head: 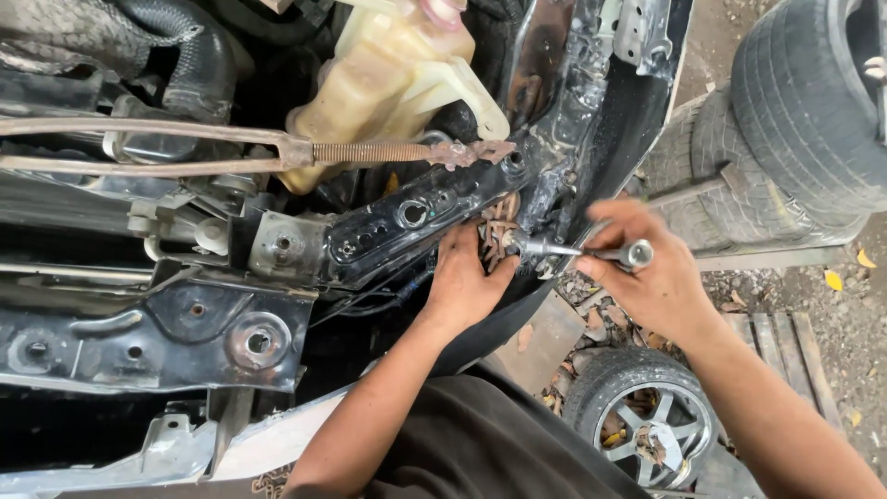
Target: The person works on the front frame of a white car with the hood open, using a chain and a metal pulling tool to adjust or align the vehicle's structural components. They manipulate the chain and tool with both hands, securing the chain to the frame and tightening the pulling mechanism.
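Nearest the camera: dark shirt [490, 444] at bottom centre, both bare forearms reaching up and away from it.

Right of the shirt, on the ground: alloy wheel with tyre [644, 416], lying flat, dry leaves caught in the spokes. Beside it, wooden pallet slats [781, 346] and scattered rubble.

Left hand [467, 277]: fingers partly curled, pressed against a rusty bracket [497, 236] at the end of the black front crossmember [407, 222]. Appears to steady the rusty part; full enclosure of it not discernible.

Right hand [647, 273]: closed around the handle of a chrome ratchet wrench [577, 249], held roughly level. Socket end of the wrench touching the rusty bracket, just beside the left fingertips.

Further left: bare metal panels with round mounting holes [259, 340], dirty and scuffed. Pale bumper edge [176, 453] along the bottom left.

Beyond the crossmember: rusty rod with coil spring [370, 151], running left to right, tip near the bracket. Behind it, yellowed plastic reservoir [388, 74] and a black ribbed hose [185, 46].

Farthest right: stacked tyres [795, 120], upright against each other, well apart from both hands.
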